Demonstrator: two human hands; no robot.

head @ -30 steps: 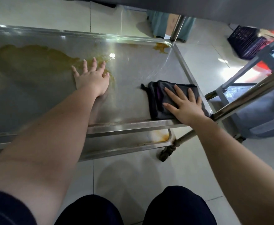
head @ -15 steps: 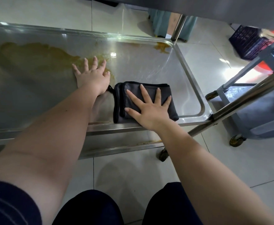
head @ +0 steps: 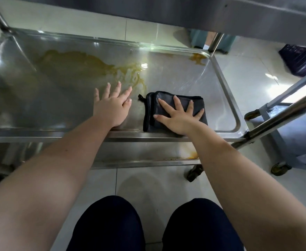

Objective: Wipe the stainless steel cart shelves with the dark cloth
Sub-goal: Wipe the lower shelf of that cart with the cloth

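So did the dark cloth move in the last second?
Yes. The dark cloth slid left along the shelf, away from the right rim toward the left hand, under the flat right hand.

1. The dark cloth (head: 183, 101) has travelled left along the cart shelf (head: 194, 78), from against the right rim (head: 228, 98) to just beside the left hand (head: 112, 107).
2. The right hand (head: 179, 120) went with it, and now lies flat on the cloth's middle, fingers spread wider.
3. A bare, shiny stretch of shelf has opened between cloth and right rim.
4. The left hand has slid back toward the near rim (head: 40, 133); its fingertips, which lay on the yellow-brown stain (head: 79, 64), are now just short of it.
5. The stain's right edge now shows pale streaks.
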